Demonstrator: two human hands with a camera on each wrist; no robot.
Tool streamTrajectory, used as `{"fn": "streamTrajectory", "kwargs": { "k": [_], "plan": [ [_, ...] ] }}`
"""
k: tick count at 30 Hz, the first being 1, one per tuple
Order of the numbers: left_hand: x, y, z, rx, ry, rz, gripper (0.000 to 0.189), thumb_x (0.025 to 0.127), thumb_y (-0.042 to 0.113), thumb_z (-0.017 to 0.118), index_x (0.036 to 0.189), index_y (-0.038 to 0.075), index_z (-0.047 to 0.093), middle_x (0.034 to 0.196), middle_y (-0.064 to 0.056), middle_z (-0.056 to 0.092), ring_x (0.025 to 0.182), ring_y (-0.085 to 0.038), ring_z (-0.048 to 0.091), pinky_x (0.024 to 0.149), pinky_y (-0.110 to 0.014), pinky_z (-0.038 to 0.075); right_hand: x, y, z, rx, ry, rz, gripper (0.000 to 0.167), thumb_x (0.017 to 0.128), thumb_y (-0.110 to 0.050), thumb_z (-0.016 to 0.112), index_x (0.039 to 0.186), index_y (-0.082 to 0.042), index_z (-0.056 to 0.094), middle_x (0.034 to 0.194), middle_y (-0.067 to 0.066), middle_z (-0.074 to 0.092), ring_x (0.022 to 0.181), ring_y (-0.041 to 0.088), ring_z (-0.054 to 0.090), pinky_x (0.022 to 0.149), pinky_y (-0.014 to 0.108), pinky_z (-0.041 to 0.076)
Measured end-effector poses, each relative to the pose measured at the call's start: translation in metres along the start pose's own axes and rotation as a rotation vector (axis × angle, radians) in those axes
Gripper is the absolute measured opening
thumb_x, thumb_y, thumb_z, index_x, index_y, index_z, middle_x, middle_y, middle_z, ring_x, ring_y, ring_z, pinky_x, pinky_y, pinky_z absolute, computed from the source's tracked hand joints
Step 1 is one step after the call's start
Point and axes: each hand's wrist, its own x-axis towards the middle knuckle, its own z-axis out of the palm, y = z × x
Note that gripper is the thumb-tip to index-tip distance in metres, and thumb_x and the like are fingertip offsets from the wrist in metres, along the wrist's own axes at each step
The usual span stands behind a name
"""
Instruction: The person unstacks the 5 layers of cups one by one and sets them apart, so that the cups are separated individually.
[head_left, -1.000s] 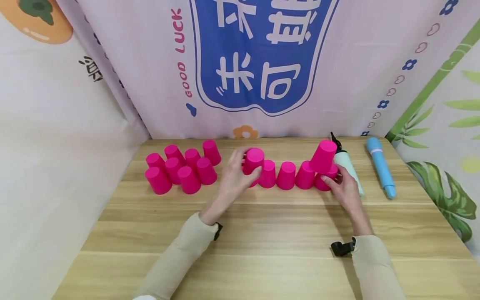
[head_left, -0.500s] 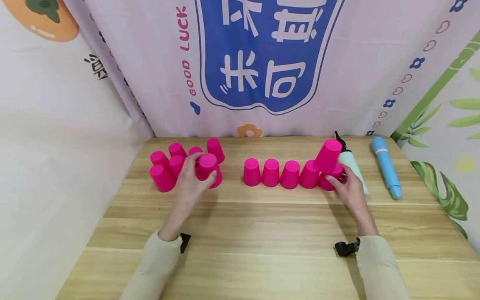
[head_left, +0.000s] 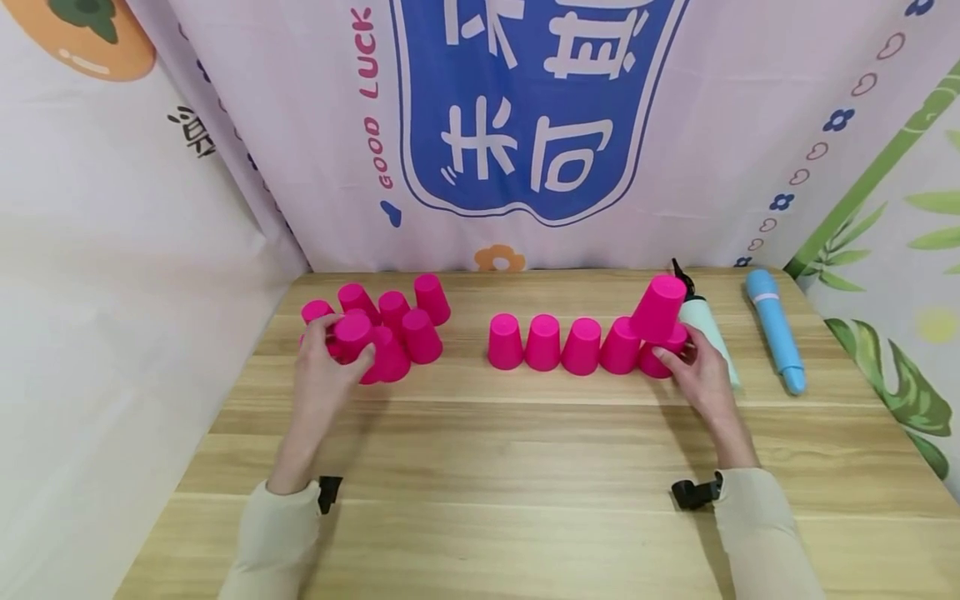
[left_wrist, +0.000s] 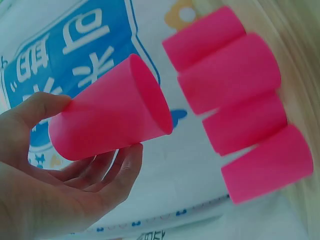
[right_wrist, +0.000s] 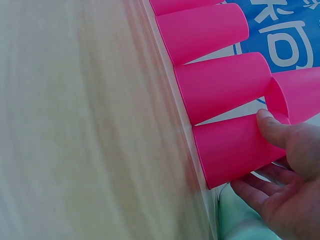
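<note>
My left hand holds a pink cup between thumb and fingers, its open rim facing down. In the head view this cup overlaps the left group of upturned pink cups and hides part of it; the left wrist view shows it apart from those cups. My right hand grips the rightmost cup of a row of upturned pink cups. Another cup sits above, bridging that end cup and its neighbour.
A pale green bottle with a black strap lies behind my right hand. Farther right is a blue microphone. A printed cloth hangs along the back edge of the wooden table.
My left hand has carried its cup leftward, from above the row's left end to over the left group. The right hand keeps its grip on the end cup.
</note>
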Motion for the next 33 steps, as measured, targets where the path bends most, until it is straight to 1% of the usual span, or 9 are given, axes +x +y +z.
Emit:
{"fn": "streamTrajectory", "kwargs": {
  "k": [2, 8, 14, 18, 20, 25, 29, 33],
  "plan": [
    [0.001, -0.001, -0.004, 0.007, -0.003, -0.024, 0.057, 0.085, 0.009, 0.068, 0.132, -0.004, 0.039, 0.124, -0.023, 0.047, 0.113, -0.038, 0.048, 0.097, -0.05, 0.043, 0.0, 0.001, 0.0, 0.0, 0.004, -0.005, 0.064, 0.092, -0.028, 0.065, 0.143, 0.0, 0.038, 0.132, 0.027, 0.05, 0.117, 0.044, 0.053, 0.097, 0.053, 0.044],
    [0.004, -0.01, -0.011, 0.032, -0.005, -0.064, 0.059, 0.085, 0.01, 0.067, 0.133, -0.005, 0.037, 0.127, -0.023, 0.046, 0.115, -0.038, 0.048, 0.097, -0.05, 0.044, 0.001, 0.001, 0.0, 0.001, 0.003, -0.01, 0.064, 0.092, -0.028, 0.065, 0.143, 0.001, 0.038, 0.132, 0.027, 0.05, 0.116, 0.045, 0.053, 0.096, 0.053, 0.045],
    [0.012, -0.021, -0.016, 0.061, 0.005, -0.106, 0.061, 0.087, 0.013, 0.066, 0.135, -0.005, 0.035, 0.129, -0.023, 0.045, 0.116, -0.038, 0.049, 0.097, -0.05, 0.045, 0.0, 0.001, 0.0, -0.003, 0.009, -0.008, 0.064, 0.092, -0.027, 0.065, 0.143, 0.001, 0.038, 0.132, 0.027, 0.05, 0.116, 0.044, 0.053, 0.096, 0.053, 0.044],
    [0.014, -0.029, -0.018, 0.083, -0.017, -0.137, 0.063, 0.087, 0.013, 0.065, 0.136, -0.007, 0.032, 0.131, -0.024, 0.044, 0.117, -0.039, 0.048, 0.098, -0.05, 0.045, 0.0, 0.002, 0.001, 0.001, 0.0, -0.004, 0.064, 0.092, -0.027, 0.065, 0.143, 0.001, 0.038, 0.133, 0.027, 0.05, 0.117, 0.044, 0.052, 0.097, 0.053, 0.044],
    [0.015, -0.034, -0.016, 0.099, -0.029, -0.139, 0.063, 0.086, 0.012, 0.065, 0.135, -0.009, 0.032, 0.13, -0.026, 0.044, 0.117, -0.041, 0.048, 0.098, -0.052, 0.044, 0.0, 0.002, 0.001, 0.004, -0.002, -0.004, 0.064, 0.092, -0.027, 0.065, 0.143, 0.0, 0.038, 0.133, 0.027, 0.05, 0.117, 0.044, 0.052, 0.097, 0.053, 0.044],
    [0.018, -0.047, -0.009, 0.138, -0.046, -0.116, 0.061, 0.085, 0.008, 0.066, 0.132, -0.013, 0.033, 0.127, -0.03, 0.044, 0.116, -0.045, 0.047, 0.099, -0.054, 0.042, 0.001, 0.002, 0.001, 0.005, 0.008, -0.01, 0.064, 0.092, -0.027, 0.065, 0.143, 0.001, 0.038, 0.132, 0.026, 0.05, 0.117, 0.044, 0.053, 0.097, 0.053, 0.044],
    [0.02, -0.058, -0.003, 0.146, -0.038, -0.1, 0.059, 0.083, 0.005, 0.066, 0.13, -0.014, 0.035, 0.126, -0.031, 0.044, 0.116, -0.046, 0.047, 0.101, -0.054, 0.04, 0.001, 0.003, 0.001, 0.005, 0.005, -0.004, 0.064, 0.092, -0.028, 0.065, 0.144, 0.0, 0.038, 0.133, 0.026, 0.05, 0.117, 0.044, 0.052, 0.097, 0.053, 0.044],
    [0.02, -0.067, 0.002, 0.138, -0.043, -0.086, 0.059, 0.082, 0.002, 0.066, 0.129, -0.014, 0.036, 0.125, -0.031, 0.045, 0.116, -0.045, 0.047, 0.101, -0.054, 0.039, 0.001, 0.003, 0.001, 0.003, 0.002, -0.005, 0.065, 0.092, -0.028, 0.065, 0.144, 0.0, 0.038, 0.133, 0.026, 0.05, 0.117, 0.044, 0.052, 0.097, 0.053, 0.044]
  ]
}}
